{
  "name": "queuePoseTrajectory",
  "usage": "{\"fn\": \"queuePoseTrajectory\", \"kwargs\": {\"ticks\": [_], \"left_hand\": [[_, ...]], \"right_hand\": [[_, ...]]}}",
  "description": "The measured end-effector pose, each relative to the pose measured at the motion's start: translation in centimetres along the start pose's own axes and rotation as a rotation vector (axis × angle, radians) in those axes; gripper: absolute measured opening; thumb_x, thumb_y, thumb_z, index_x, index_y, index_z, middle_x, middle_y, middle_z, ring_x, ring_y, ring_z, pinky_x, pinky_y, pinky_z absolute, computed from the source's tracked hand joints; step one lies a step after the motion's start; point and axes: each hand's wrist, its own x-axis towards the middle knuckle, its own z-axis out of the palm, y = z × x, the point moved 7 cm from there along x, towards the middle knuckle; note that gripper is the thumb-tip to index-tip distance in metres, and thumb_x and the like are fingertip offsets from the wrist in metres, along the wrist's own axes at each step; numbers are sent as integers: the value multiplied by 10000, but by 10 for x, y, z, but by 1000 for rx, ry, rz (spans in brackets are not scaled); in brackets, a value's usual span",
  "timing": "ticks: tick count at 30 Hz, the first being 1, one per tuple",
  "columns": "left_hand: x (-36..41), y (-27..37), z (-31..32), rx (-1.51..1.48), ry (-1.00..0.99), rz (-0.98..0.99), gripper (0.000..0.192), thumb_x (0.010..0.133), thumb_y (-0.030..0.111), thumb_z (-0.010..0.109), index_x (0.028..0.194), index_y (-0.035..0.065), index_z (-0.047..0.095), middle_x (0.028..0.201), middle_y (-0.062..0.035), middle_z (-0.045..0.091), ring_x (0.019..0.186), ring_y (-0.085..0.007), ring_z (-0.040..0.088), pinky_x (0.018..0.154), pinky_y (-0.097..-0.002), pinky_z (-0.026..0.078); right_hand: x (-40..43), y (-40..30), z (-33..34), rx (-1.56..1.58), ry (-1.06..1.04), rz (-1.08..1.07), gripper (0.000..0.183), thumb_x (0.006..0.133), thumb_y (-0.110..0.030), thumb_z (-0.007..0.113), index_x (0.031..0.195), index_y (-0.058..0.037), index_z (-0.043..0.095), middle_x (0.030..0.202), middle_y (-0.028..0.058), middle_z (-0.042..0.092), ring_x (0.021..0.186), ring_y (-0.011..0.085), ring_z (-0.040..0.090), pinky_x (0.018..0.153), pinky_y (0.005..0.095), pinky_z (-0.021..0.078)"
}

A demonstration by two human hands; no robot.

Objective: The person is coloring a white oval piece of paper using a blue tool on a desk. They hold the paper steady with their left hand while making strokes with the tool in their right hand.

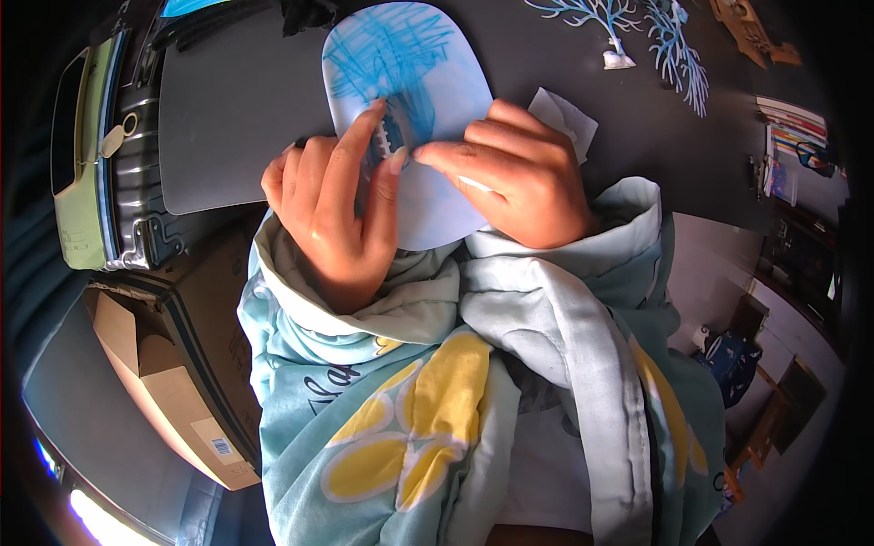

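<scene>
A white oval board [444, 198] with blue scribbled strokes over its upper part lies before me. My left hand [334, 198] rests over its left side. Its index finger and thumb hold the two ends of a small white toothed piece [384, 140], which sits against a dark blue patch. My right hand [522, 174] is at the board's right edge, fingers curled. Its index fingertip is close beside the left thumb. A slim white thing [474, 184] shows between the right fingers; most of it is hidden, so its kind is unclear.
A crumpled white tissue [567, 123] lies right of the board on the dark table [655, 164]. Blue-and-white branching coral-like pieces [614, 34] stand farther back. A grey mat [225, 130] is at left, beside a ribbed case [140, 157] and an opened cardboard box [191, 382].
</scene>
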Motion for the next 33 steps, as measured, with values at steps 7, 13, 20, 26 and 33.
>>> {"fn": "queuePoseTrajectory", "kwargs": {"ticks": [7, 13, 20, 26, 33], "left_hand": [[0, 0, 0, 1, 2, 4, 359, 839, 156, 704, 1186, 69, 684, 794, -32, 555, 752, -209, 530, 868, -350, 348], [0, 1, 1, -5, 9, -2, 358, 839, 155, 703, 1187, 71, 685, 792, -29, 553, 746, -205, 525, 861, -350, 346], [0, 1, -1, -4, 15, -4, 360, 834, 151, 706, 1185, 73, 685, 793, -24, 554, 744, -202, 526, 852, -346, 345], [0, 0, 1, -4, 8, -5, 361, 835, 147, 703, 1187, 71, 683, 790, -27, 552, 739, -203, 525, 847, -346, 344], [0, 0, 1, -14, 13, -4, 358, 837, 148, 700, 1186, 67, 682, 780, -33, 544, 735, -209, 520, 846, -344, 345]], "right_hand": [[10, 10, 2, -7, 49, 45, 295, 648, 50, 747, 930, -36, 736, 681, 49, 564, 629, 223, 518, 544, 335, 443], [6, 5, 0, -17, 49, 22, 296, 647, 45, 749, 932, -34, 738, 673, 47, 562, 615, 221, 512, 532, 334, 436], [-2, -4, 1, 67, -5, -41, 307, 626, 26, 763, 924, -46, 747, 658, 30, 551, 607, 201, 502, 509, 335, 423], [-4, -1, 3, 90, 27, -15, 300, 647, 50, 750, 935, -32, 743, 659, 41, 559, 594, 210, 511, 508, 332, 424], [-2, 3, 2, 34, 83, 32, 306, 640, 61, 761, 936, -13, 733, 659, 55, 570, 584, 216, 514, 509, 331, 429]]}}
